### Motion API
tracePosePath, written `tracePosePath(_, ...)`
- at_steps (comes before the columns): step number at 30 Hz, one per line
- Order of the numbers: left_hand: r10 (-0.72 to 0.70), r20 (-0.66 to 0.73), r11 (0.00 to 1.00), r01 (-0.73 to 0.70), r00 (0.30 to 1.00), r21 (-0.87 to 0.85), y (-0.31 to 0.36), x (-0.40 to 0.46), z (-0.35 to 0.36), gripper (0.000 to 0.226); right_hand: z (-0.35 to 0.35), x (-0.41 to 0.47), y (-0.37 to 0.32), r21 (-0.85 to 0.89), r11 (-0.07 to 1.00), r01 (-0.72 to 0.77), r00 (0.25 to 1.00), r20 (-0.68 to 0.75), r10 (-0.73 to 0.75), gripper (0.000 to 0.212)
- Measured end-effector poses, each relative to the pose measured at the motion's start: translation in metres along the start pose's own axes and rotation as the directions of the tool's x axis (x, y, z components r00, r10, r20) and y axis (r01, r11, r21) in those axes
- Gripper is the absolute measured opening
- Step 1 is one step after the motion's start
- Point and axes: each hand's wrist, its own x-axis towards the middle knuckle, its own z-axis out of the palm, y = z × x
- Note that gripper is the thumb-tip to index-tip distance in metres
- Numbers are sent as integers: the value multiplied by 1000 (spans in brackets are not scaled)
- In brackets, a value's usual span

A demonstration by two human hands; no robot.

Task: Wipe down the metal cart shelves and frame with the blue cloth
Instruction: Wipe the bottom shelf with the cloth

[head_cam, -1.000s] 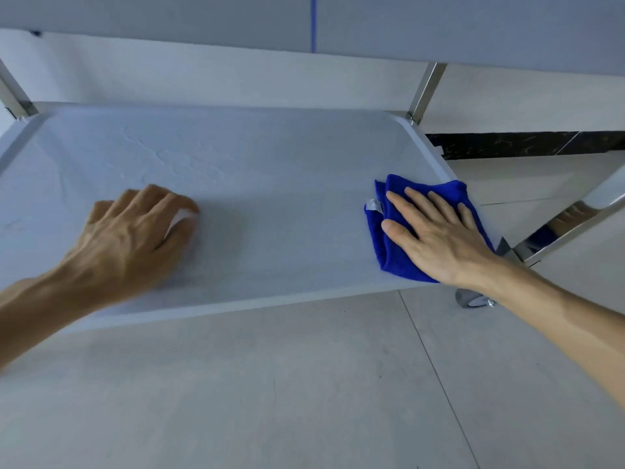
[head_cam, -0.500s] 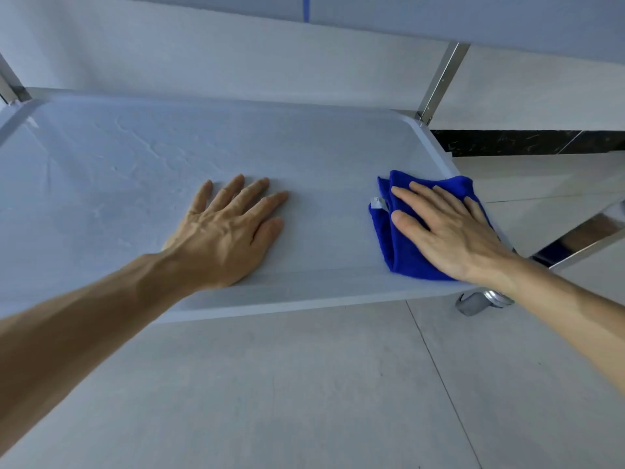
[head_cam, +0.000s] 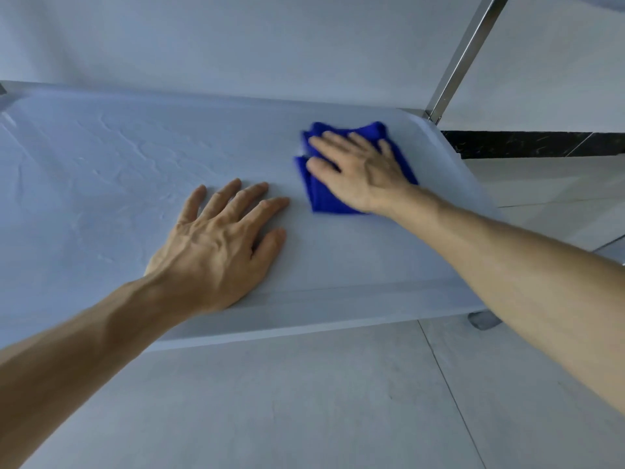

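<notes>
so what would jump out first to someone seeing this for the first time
The bright blue cloth stands out most, pressed flat under the right hand on the right part of the pale metal cart shelf. Next is the left hand, spread flat on the shelf beside it near the front edge. A shiny metal upright rises at the far right corner.

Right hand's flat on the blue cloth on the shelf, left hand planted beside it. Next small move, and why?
Probably lift the left hand clear, then sweep the blue cloth leftward. The right hand presses the cloth flat near the shelf's right end, and the left hand lies flat directly in its path, with most of the shelf on that side.
</notes>
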Motion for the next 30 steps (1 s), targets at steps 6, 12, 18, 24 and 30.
tracePosePath(6,9,1,1000,-9,1000,-17,0,-5,1,65,-4,-70,30,38,949,314,949,-52,-312,62)
tracePosePath(12,25,17,1000,-25,1000,8,11,-10,1,67,-15,-9,106,51,967,-249,947,-196,254,53)
tracePosePath(18,19,20,1000,-19,1000,6,13,-11,0,66,-18,59,83,72,901,-427,902,-39,431,54)
tracePosePath(24,4,15,1000,-4,1000,1,12,-8,1,67,-5,50,10,25,999,32,998,48,-34,58)
tracePosePath(30,19,21,1000,-19,1000,7,12,-12,0,66,-9,-38,50,81,980,184,982,15,-186,55)
